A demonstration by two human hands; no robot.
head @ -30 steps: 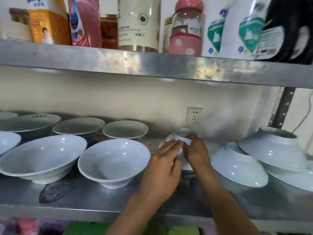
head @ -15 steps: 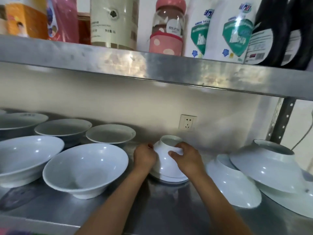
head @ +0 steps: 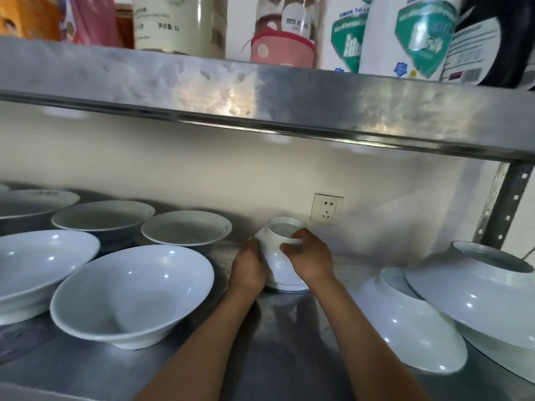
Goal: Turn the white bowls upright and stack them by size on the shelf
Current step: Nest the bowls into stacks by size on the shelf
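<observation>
Small white bowl (head: 282, 257) upside down on the steel shelf (head: 289, 342), near the back edge, just below the wall socket (head: 327, 209); foot ring up and tipped slightly toward the wall. Gripped from both sides: left hand (head: 249, 269) against its left flank, fingers curled round the wall; right hand (head: 311, 257) on the right flank, thumb and fingers (head: 298, 234) curled over the foot ring.

Toward the left edge, upright: two wide bowls along the front (head: 130, 296) (head: 34, 270), three shallower bowls behind (head: 185, 230) (head: 101, 218) (head: 29, 204).

Toward the right edge, still inverted: one overturned bowl (head: 405, 322) leaning, a larger overturned bowl (head: 474, 290) overlapping it, resting on another rim underneath.

Upper shelf (head: 260, 91) crowded with bottles and refill pouches (head: 417, 36).
</observation>
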